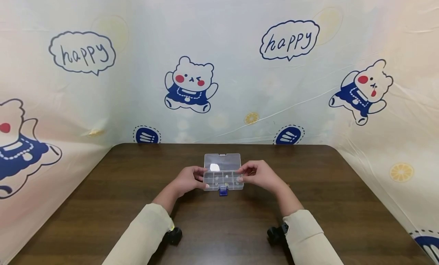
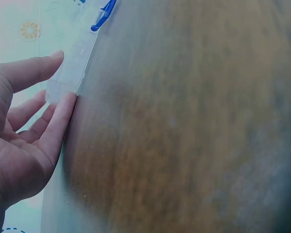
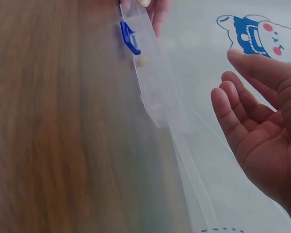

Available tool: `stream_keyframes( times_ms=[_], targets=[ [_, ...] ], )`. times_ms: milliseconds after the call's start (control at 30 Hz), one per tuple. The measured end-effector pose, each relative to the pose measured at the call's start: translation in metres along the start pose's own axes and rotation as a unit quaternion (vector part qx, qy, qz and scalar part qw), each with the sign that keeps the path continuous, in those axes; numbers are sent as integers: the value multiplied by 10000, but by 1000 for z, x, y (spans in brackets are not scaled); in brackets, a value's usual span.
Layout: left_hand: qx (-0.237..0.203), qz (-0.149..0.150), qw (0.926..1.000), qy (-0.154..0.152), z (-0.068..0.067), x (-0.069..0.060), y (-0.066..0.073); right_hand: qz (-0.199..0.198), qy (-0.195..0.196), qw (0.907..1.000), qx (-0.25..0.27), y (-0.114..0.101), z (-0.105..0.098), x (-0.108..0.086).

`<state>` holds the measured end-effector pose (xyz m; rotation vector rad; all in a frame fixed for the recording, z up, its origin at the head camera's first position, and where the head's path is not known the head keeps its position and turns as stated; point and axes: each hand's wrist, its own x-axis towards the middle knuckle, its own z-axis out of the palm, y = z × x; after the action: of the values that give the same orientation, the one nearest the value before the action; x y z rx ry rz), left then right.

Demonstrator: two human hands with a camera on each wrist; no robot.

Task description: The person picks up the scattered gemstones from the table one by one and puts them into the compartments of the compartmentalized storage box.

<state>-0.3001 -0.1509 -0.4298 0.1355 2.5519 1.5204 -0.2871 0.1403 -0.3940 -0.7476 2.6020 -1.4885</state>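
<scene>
A clear plastic compartment box (image 1: 210, 180) lies on the table with its lid (image 1: 223, 161) raised at the back. Its blue latch (image 1: 223, 191) hangs at the front. Several small pale pieces sit in its compartments; their kind is too small to tell. My left hand (image 1: 188, 180) grips the left end of the box, thumb and fingers on either side, as the left wrist view also shows. Over the right end hovers my right hand (image 1: 259, 176). In the right wrist view its fingers (image 3: 223, 104) are relaxed, apart from the box (image 3: 153, 90), with nothing visible between them and the thumb.
The brown wooden table (image 1: 223, 227) spreads around the box. Behind and beside it hangs a printed cloth (image 1: 236, 85) with bears and lettering. A small orange-brown speck (image 1: 288, 185) shows by the right wrist. Black wrist cameras (image 1: 173, 236) sit under both sleeves.
</scene>
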Motion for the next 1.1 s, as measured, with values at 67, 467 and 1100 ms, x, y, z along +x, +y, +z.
stream_keyframes(
  times_ms=[67,467,1100],
  targets=[
    [-10,-17,10000,6,0,-1,1,-14,40,10000,-19,2,-3,-2],
    [-64,-48,10000,-11,3,0,-4,45,281,9996,-45,16,-24,-27],
    [-98,-6,9999,33,2,2,-5,274,676,9972,-162,35,-63,-58]
  ],
)
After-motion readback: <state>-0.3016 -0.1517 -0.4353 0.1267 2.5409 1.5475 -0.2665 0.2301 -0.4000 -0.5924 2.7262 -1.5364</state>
